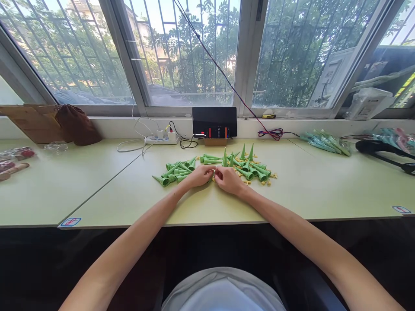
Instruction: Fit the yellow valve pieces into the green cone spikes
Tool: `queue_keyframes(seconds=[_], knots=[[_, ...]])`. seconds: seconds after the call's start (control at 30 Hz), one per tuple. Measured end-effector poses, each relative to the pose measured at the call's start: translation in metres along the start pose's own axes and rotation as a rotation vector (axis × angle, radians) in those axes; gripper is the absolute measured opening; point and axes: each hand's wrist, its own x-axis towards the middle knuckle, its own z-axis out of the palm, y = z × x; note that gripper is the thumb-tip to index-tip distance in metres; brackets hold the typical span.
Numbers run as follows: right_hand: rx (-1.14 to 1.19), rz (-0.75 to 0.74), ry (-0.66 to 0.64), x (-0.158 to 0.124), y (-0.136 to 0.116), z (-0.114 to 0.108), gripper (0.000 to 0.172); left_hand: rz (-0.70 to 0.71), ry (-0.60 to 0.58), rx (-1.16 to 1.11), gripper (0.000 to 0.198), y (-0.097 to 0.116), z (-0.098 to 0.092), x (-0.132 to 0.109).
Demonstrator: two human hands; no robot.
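My left hand [201, 176] and my right hand [229, 179] meet over the table, thumbs and fingertips pinched close together. What they hold between them is hidden by the fingers. Left of my hands lies a pile of hollow green plastic cone spikes [164, 181]. Another heap of green cone spikes [262, 176] lies to the right, several of its pieces standing point up, such as the upright cone [251, 153]. Small yellow plastic pieces [274, 176] are scattered among and around the right heap, close to my right hand.
Behind the cones a phone [218, 132] leans against a dark tablet [214, 113]. A power strip [162, 138] with cables stands left of it. Green packaged items [327, 142] and a black strap [382, 151] lie at right; a brown bag [78, 125] sits at left.
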Motion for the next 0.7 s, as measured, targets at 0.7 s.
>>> queue_keyframes(seconds=[0.7], knots=[[0.007,-0.025,0.012,-0.0004,0.0007,0.0014,0.010,0.008,0.015,0.010,0.032,0.0029,-0.0001,0.0002]])
